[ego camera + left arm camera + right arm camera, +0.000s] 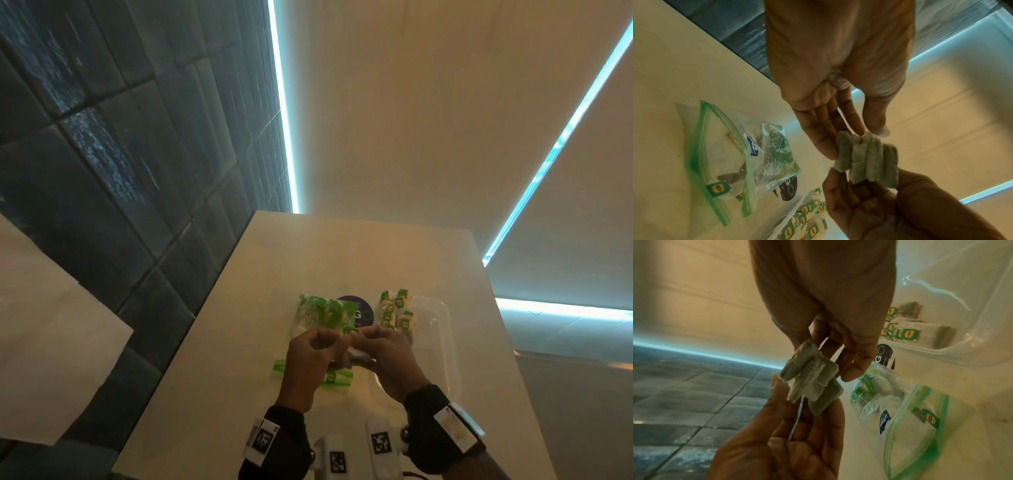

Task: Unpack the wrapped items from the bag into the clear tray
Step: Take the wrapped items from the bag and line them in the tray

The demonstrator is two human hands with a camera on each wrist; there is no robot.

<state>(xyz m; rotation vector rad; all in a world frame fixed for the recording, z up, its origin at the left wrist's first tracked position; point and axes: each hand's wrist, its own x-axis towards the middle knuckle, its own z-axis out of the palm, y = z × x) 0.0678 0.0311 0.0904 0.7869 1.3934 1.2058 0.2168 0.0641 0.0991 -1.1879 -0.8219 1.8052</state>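
At lower centre of the head view, a bundle of tea bags [867, 160] is being pinched between the left hand [310, 359] and right hand [387, 356], fingertips clamped on its ends, the bag [322, 315] lying left, the clear tray [442, 329] right. Likely light, soft and crushable, it is best gripped across its tied middle.

Black wrist straps [428, 404] on both bare hands carry white camera housings [459, 428] bearing black-and-white square coded markers [263, 442]
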